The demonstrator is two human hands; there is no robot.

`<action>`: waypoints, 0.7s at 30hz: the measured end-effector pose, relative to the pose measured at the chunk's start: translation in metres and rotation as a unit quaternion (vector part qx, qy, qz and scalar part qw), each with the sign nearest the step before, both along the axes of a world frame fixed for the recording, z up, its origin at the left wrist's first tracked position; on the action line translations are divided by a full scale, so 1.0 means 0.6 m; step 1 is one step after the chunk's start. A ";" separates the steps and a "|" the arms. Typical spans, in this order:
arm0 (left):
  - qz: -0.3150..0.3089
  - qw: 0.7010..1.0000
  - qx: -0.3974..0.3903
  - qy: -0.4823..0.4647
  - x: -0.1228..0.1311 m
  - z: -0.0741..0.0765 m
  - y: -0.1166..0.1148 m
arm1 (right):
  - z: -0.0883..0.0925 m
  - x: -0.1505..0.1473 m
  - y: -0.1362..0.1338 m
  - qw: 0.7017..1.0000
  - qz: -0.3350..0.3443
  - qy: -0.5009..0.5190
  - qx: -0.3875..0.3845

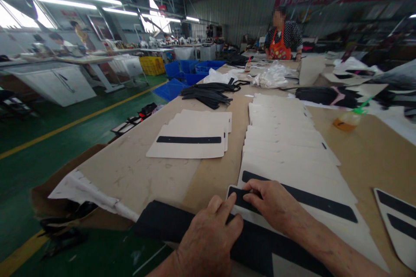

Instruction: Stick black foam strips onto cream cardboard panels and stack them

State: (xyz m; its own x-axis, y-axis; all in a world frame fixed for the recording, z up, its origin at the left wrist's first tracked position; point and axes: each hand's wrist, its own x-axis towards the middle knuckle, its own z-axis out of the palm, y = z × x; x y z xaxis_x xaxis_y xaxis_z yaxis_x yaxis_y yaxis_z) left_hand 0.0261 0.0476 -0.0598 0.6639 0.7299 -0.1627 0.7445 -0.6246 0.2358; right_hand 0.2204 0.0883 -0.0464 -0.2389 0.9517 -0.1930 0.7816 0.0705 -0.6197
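Observation:
My right hand point(273, 203) has its thumb and index finger closed at the left end of a black strip point(238, 199), which lies on a beige board at the near end of a row. Beside it, my left hand point(211, 236) is bent over a wide black sheet point(165, 220) at the table's front edge, its index fingertip near the same strip end. The undersides of the left fingers are hidden. Just beyond my right hand, another beige board point(299, 177) carries a long black strip point(325, 204).
Overlapping beige boards point(276, 112) run away from me. A smaller stack point(185, 151) with a black strip lies left. At right are a two-striped board point(394, 216) and a bottle of amber liquid point(347, 121). Black straps point(208, 93) lie farther back; a person in an orange apron point(280, 45) stands beyond.

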 end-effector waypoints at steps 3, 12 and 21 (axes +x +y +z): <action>0.005 1.000 -0.003 -0.003 -0.002 0.005 0.002 | 0.008 0.013 -0.001 1.000 -0.013 0.014 -0.016; 0.014 1.000 0.023 0.005 -0.004 -0.004 0.005 | 0.049 0.212 -0.106 0.985 -0.124 0.073 -0.090; -0.019 0.991 0.132 -0.004 -0.022 -0.046 0.012 | -0.042 0.243 -0.203 0.903 -0.387 0.186 -0.006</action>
State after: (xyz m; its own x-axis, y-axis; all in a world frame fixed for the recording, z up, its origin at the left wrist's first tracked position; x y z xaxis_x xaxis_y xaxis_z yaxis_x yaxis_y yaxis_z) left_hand 0.0128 0.0547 -0.0872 0.6920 0.7210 0.0362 0.7182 -0.6926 0.0670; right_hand 0.3663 -0.0337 -0.0717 0.4471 0.8596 -0.2475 0.3313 -0.4161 -0.8468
